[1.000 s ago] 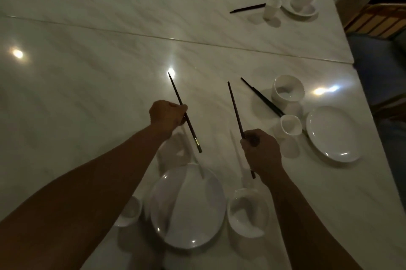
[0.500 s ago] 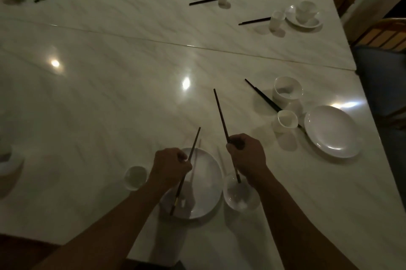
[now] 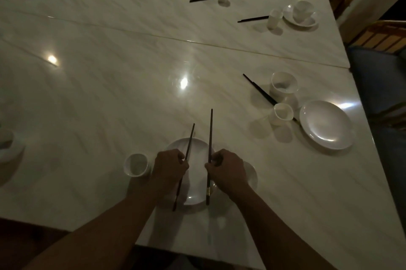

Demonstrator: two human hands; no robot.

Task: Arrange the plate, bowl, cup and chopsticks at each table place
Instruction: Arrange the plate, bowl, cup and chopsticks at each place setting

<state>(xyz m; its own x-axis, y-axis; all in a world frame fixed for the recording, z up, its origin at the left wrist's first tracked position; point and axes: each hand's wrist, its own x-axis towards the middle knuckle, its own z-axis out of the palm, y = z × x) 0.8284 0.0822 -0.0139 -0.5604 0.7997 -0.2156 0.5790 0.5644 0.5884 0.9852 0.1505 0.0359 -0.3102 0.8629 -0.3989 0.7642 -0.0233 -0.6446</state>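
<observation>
Dark chopsticks (image 3: 211, 129) over the near plate (image 3: 195, 184), one in each hand.
Left hand (image 3: 170, 165) and right hand (image 3: 226, 169) each curl round one stick mid-length; both sticks point away, nearly parallel, tilted above the plate. Cup (image 3: 136, 164) stands just left of it; bowl (image 3: 252, 174) shows partly behind the right hand.

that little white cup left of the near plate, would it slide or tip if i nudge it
Probably slides: the cup looks squat and the table is glossy, showing lamp reflections. A push near its rim might tip it. It looks like glazed ceramic, so likely slick and chippable.
</observation>
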